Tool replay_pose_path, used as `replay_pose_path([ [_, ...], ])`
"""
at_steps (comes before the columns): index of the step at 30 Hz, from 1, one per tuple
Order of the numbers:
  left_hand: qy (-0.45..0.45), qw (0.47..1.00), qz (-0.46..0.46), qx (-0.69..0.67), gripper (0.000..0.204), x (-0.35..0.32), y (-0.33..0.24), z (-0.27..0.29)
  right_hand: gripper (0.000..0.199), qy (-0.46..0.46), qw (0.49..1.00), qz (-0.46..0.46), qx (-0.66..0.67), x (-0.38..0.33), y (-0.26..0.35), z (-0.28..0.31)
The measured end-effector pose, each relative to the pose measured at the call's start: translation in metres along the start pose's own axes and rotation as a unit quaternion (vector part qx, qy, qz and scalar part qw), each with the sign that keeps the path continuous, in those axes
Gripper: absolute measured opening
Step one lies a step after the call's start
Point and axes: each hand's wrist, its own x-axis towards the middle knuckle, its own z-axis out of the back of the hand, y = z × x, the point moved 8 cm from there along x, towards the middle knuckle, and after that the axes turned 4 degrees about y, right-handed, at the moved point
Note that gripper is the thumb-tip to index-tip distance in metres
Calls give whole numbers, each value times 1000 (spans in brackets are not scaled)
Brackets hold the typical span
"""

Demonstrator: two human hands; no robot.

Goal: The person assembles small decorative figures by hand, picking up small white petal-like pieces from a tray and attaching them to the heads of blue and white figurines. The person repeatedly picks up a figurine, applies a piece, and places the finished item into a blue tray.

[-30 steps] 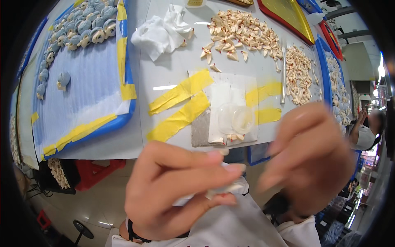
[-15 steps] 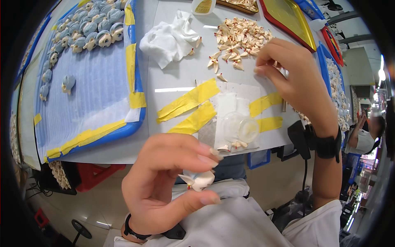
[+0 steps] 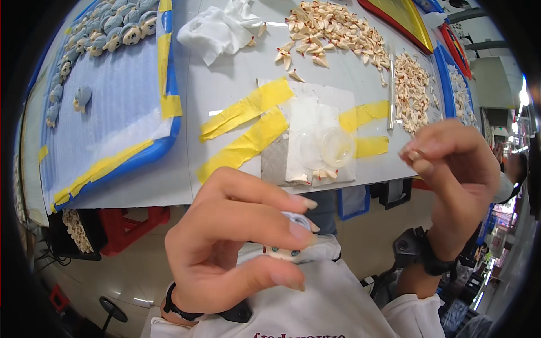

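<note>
Between the thumb and fingers of my left hand (image 3: 225, 242) is a small doll head (image 3: 284, 254) with blue hair and painted eyes, partly covered by those fingers. Off to the right, past the table's front edge, my right hand (image 3: 462, 163) pinches a tiny pale piece (image 3: 415, 154); it looks like one of the pointed ears, mostly hidden by the fingertips. A shallow clear dish (image 3: 338, 147) sits on a white pad (image 3: 301, 143) in front of me, and a few loose ear pieces (image 3: 324, 174) lie along the pad's near edge.
At left, a blue tray (image 3: 124, 107) holds several blue-haired heads (image 3: 112, 39). Red-tipped ear pieces (image 3: 327, 28) form a pile at the back; another pile (image 3: 414, 84) lies right of a metal strip (image 3: 391, 93). Yellow tape (image 3: 248, 110) flanks the pad. A white cloth (image 3: 214, 34) lies crumpled.
My right hand has left the back pile and come nearer and to the right, a pale piece at its fingertips. The head in my left hand has turned, showing its painted eyes.
</note>
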Motion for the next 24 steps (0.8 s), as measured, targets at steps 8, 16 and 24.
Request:
replay_pose_path([
  [8, -126, 985, 97, -67, 39, -1, 3, -2, 20, 21, 981, 126, -148, 10, 12, -40],
  [16, -86, 995, -20, -37, 48, -1, 6, 5, 16, 4, 966, 128, -224, 4, 23, -44],
  [24, -205, 969, 90, -107, 53, 0, 15, 0, 14, -11, 999, 36, 19, -7, 17, -39],
])
